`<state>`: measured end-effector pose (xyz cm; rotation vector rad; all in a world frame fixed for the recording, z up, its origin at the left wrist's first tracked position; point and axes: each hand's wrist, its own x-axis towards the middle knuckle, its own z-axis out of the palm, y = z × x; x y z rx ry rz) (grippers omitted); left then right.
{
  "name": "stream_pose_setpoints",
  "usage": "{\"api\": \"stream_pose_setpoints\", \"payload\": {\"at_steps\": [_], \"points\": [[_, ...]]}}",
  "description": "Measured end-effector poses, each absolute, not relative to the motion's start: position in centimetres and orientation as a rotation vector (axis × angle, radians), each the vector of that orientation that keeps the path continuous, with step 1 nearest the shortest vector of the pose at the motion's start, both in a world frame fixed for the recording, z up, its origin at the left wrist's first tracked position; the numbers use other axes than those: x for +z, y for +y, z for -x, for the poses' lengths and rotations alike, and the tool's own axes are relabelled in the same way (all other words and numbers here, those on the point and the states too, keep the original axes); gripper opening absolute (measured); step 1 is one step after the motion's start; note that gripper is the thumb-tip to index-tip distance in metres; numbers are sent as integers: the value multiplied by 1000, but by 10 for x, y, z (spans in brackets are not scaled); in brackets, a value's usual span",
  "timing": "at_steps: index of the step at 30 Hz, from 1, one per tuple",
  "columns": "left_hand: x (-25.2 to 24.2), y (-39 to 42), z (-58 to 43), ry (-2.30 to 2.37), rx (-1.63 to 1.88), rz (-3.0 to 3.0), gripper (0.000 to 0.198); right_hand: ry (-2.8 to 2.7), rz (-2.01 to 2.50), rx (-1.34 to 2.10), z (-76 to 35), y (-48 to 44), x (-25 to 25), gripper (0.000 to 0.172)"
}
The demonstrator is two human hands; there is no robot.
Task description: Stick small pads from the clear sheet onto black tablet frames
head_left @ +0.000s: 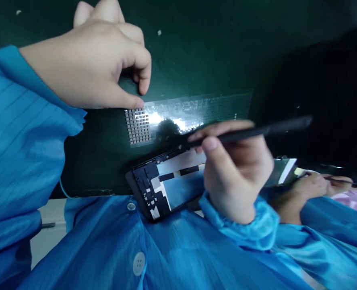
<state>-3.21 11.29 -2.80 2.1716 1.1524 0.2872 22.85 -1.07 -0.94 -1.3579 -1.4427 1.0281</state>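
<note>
A clear plastic sheet [178, 117] lies on the dark green surface, with rows of small grey square pads [138, 128] at its left end. My left hand [106, 60] is at the sheet's upper left edge, thumb and curled forefinger closed there. In my right hand [237, 169] is a pair of black tweezers [256, 132], held like a pen. Their tips point left, close to the upper edge of an opened phone housing [149, 197], and are blurred. The housing rests tilted against the table edge before my body, its right part hidden behind my right hand.
Small white scraps, one [159, 32] near the top middle, lie on the green table [196, 60]. At the right, another person's hands [314, 185] work beside a pink cloth-like thing [355, 201]. A dark area fills the upper right.
</note>
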Motion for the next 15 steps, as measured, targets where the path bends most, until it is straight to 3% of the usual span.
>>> {"api": "stream_pose_setpoints", "payload": {"at_steps": [8, 12, 15], "points": [[-33, 114, 35, 1174, 327, -2208, 105, -1460, 1303, 759, -224, -63, -39, 27], [-34, 114, 36, 1157, 318, -2235, 91, -1565, 1326, 705, -225, -63, -34, 31], [-34, 114, 35, 1164, 325, -2229, 95, -1677, 1348, 723, -231, -60, -21, 33]]}}
